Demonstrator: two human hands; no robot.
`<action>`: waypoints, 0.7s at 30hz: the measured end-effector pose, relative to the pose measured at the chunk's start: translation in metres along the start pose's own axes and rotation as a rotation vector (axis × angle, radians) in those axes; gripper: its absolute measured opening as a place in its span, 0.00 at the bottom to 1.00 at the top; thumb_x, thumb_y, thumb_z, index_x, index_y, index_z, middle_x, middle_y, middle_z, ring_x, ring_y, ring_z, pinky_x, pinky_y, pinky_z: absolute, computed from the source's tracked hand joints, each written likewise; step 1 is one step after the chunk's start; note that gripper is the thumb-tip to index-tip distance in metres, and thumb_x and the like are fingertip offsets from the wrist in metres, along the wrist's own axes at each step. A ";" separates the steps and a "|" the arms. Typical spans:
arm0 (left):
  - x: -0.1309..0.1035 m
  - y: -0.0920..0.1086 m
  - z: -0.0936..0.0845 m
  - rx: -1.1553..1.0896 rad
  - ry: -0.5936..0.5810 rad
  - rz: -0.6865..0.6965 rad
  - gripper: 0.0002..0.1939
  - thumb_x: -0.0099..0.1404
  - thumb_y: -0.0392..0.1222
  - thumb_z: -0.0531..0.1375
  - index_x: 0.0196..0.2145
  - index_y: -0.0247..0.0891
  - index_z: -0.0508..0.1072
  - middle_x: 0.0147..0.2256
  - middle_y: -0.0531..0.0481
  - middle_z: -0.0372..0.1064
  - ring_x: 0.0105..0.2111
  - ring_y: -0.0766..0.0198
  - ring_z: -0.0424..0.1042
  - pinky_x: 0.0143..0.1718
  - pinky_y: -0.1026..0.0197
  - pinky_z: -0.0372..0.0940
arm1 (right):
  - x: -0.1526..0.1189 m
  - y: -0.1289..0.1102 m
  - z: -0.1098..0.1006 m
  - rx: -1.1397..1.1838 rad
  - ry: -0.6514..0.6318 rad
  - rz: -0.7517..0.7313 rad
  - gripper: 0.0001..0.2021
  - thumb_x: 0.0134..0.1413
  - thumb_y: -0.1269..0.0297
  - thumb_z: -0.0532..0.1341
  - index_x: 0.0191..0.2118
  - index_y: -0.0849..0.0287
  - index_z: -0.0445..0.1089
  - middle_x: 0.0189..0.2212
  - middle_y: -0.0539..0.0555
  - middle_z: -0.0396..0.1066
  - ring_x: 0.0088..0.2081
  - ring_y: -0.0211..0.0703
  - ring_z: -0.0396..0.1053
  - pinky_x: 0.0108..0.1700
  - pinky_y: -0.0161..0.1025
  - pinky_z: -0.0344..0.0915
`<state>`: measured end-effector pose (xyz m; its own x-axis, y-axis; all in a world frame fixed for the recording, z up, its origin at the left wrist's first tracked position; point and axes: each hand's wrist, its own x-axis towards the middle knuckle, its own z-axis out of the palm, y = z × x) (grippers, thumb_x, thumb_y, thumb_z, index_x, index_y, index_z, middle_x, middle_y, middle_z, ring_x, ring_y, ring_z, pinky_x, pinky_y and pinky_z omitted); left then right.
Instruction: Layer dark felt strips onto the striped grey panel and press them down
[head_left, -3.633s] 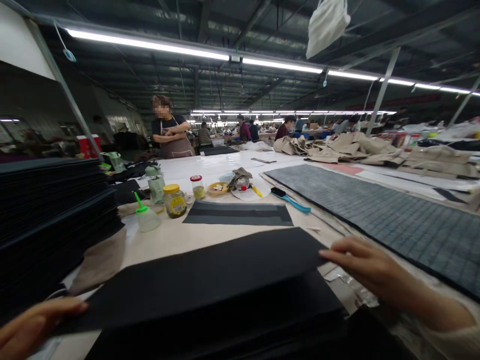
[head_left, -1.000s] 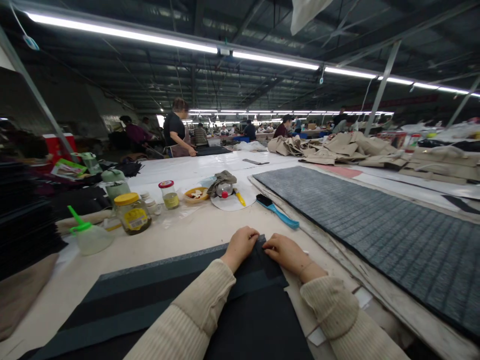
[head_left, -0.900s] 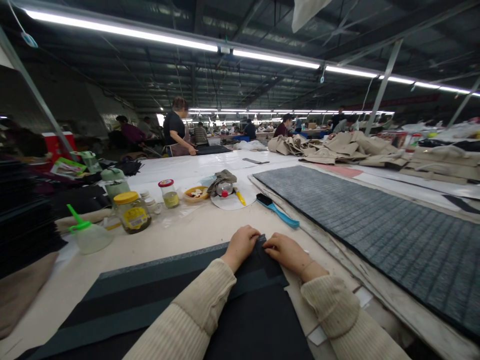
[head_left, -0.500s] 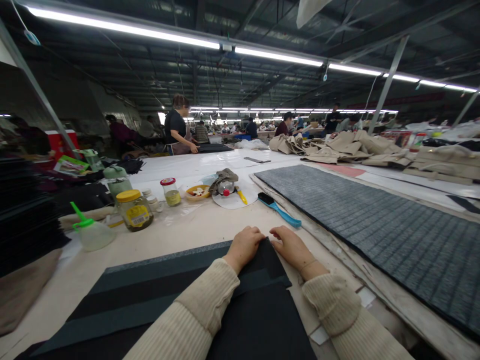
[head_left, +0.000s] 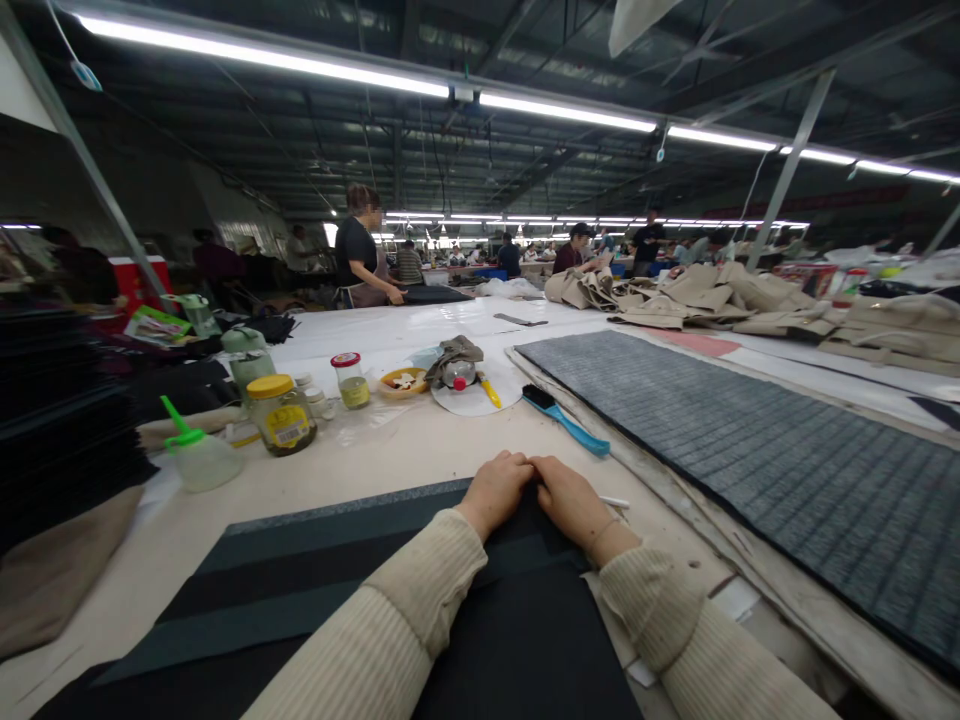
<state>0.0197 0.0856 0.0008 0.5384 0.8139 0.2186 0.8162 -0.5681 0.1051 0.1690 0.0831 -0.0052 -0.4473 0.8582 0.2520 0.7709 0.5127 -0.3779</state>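
Note:
Layered pieces of black fabric (head_left: 525, 630) and dark grey-green strips (head_left: 225, 637) lie on the pale table in front of me. My left hand (head_left: 497, 492) is closed on the far corner of the black fabric, with its fingers curled over the edge. Right beside it, my right hand (head_left: 574, 503) is closed at the same corner, and the fingertips of the two hands meet. Exactly how the fingers pinch the cloth is hidden behind the hands. A thin white stick-like piece (head_left: 615, 501) lies just past my right hand.
A blue-handled brush (head_left: 570, 425) lies beyond my hands. At left stand a yellow-lidded jar (head_left: 283, 418), a red-lidded jar (head_left: 350, 382) and a green-tipped squeeze bottle (head_left: 201, 460). A grey ribbed panel (head_left: 735, 450) covers the right side. A co-worker (head_left: 360, 250) stands across the table.
My right hand has moved left against my left hand and closed at the fabric corner. The white piece beside it now shows. The view has shifted slightly.

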 end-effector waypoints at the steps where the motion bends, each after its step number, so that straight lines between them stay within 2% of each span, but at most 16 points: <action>1: -0.001 -0.003 -0.001 -0.022 -0.018 0.005 0.15 0.63 0.31 0.49 0.44 0.40 0.70 0.40 0.49 0.67 0.41 0.60 0.63 0.44 0.61 0.61 | 0.000 -0.001 0.000 -0.026 -0.014 0.001 0.20 0.49 0.78 0.49 0.49 0.65 0.62 0.43 0.59 0.67 0.46 0.42 0.63 0.51 0.35 0.56; 4: -0.011 -0.015 -0.007 -0.092 -0.049 0.004 0.15 0.62 0.30 0.50 0.43 0.40 0.71 0.40 0.49 0.68 0.42 0.62 0.64 0.46 0.63 0.60 | -0.001 -0.004 -0.002 -0.073 -0.039 -0.009 0.19 0.50 0.78 0.49 0.48 0.64 0.64 0.44 0.59 0.66 0.47 0.42 0.63 0.50 0.35 0.56; 10: -0.038 -0.030 -0.007 -0.101 0.054 -0.027 0.14 0.63 0.30 0.50 0.42 0.38 0.72 0.40 0.49 0.69 0.42 0.64 0.64 0.47 0.65 0.59 | -0.002 -0.008 -0.003 -0.123 -0.077 -0.063 0.17 0.50 0.78 0.48 0.42 0.61 0.69 0.42 0.57 0.66 0.46 0.41 0.63 0.49 0.34 0.56; 16: -0.035 -0.028 -0.006 0.012 0.004 0.070 0.13 0.65 0.31 0.49 0.41 0.37 0.71 0.38 0.48 0.68 0.41 0.62 0.64 0.44 0.62 0.61 | 0.000 -0.015 -0.005 -0.275 -0.165 -0.074 0.17 0.53 0.78 0.47 0.44 0.61 0.68 0.42 0.57 0.66 0.45 0.42 0.62 0.49 0.35 0.55; 21: -0.041 -0.042 -0.015 0.013 -0.030 0.116 0.13 0.64 0.29 0.50 0.40 0.37 0.72 0.37 0.49 0.68 0.39 0.63 0.65 0.44 0.63 0.61 | 0.006 -0.026 -0.013 -0.338 -0.231 -0.082 0.16 0.53 0.78 0.47 0.41 0.62 0.69 0.40 0.59 0.67 0.44 0.43 0.64 0.46 0.35 0.56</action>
<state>-0.0401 0.0745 0.0015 0.6355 0.7458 0.1996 0.7503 -0.6576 0.0682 0.1524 0.0744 0.0171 -0.5740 0.8175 0.0481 0.8166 0.5758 -0.0412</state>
